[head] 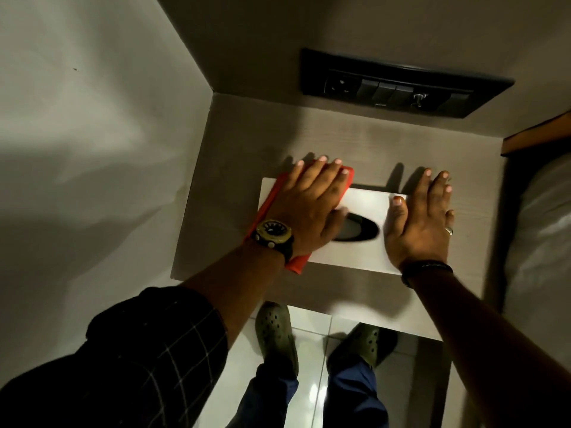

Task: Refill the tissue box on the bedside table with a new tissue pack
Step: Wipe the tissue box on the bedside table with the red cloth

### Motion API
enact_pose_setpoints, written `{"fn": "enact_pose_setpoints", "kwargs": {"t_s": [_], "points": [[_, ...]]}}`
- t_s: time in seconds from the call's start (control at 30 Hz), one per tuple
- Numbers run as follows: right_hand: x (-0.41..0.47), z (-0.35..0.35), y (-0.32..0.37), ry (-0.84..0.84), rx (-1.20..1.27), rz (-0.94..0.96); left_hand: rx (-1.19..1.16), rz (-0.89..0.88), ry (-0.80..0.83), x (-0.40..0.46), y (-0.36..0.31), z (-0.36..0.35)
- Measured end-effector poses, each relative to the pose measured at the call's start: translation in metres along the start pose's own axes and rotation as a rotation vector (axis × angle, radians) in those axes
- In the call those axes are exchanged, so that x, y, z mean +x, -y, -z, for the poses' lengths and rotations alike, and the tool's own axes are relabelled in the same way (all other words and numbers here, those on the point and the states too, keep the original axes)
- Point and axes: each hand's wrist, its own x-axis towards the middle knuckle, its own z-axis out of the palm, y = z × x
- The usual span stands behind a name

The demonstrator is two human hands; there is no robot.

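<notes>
Head view: a white tissue box (346, 208) is seen lying flat on the pale tabletop (234, 143), its dark oval slot (360, 231) turned upward. The box is pressed from above by both hands. The left hand (312, 205) is laid flat, fingers spread, over the box's left end, with a red cloth (272, 205) trapped between palm and lid; the cloth is draped over the box's left edge. The right hand (423, 220) is laid flat on the right end, thumb on the lid, fingers stretched past the far edge. Neither hand is closed around anything. The slot lies between the two hands, partly covered by the left thumb. A black switch panel (401, 88) is mounted on the wall behind.
</notes>
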Motion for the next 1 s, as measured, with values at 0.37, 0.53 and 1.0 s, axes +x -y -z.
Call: {"fn": "enact_pose_setpoints", "kwargs": {"t_s": [0.37, 0.53, 1.0], "points": [[0.001, -0.003, -0.003, -0.004, 0.040, -0.015, -0.095, 0.423, -0.056, -0.028, 0.027, -0.007], [0.002, -0.006, -0.004, -0.005, 0.043, -0.031, -0.094, 0.367, -0.107, -0.062, 0.002, -0.017], [0.001, -0.004, 0.001, -0.002, 0.036, -0.032, -0.220, 0.119, 0.159, -0.053, -0.072, -0.002]]}}
